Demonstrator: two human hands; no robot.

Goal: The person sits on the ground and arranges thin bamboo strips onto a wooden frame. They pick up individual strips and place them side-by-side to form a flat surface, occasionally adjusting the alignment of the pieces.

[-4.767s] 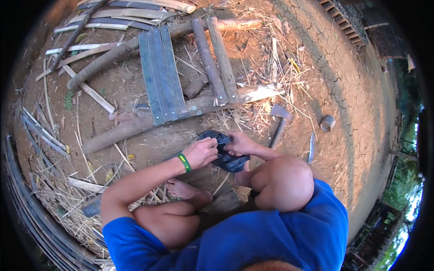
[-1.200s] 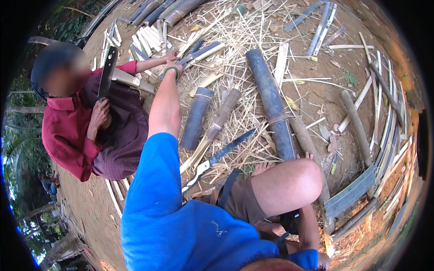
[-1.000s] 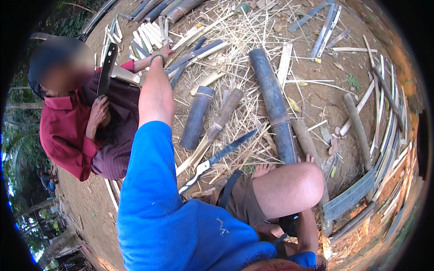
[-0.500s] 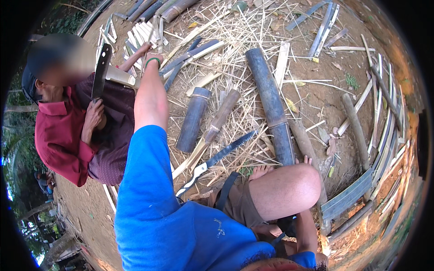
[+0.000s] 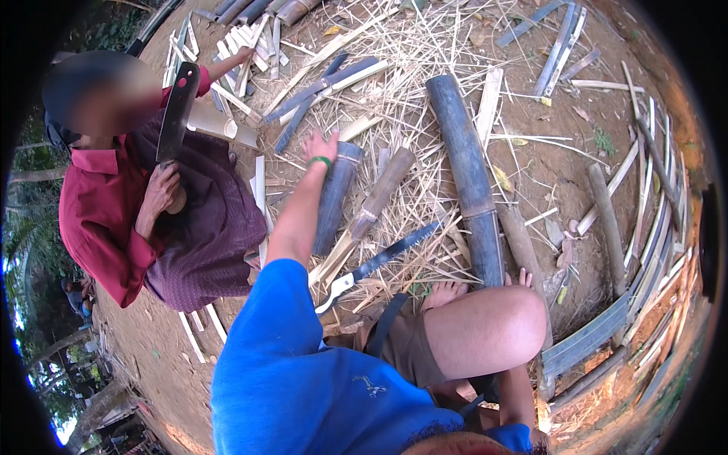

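Note:
My left hand, a green band at its wrist, is stretched out with fingers spread and holds nothing. It hovers over or rests by the top end of a short dark bamboo section; contact is unclear. Only the fingertips of my right hand show past my bent knee, apart, by a brown pole and the lower end of a long dark bamboo pole. Between my hands lie a saw with a white handle and a partly split brown bamboo piece.
On my left a crouching co-worker in red holds a machete upright. Their other hand reaches toward pale split bamboo pieces. Shavings litter the ground. Bamboo strips and a thin pole lie at right.
My left hand has drawn back from near the pale pieces, moving right and nearer to me, beside the short bamboo section. The co-worker still holds the machete up.

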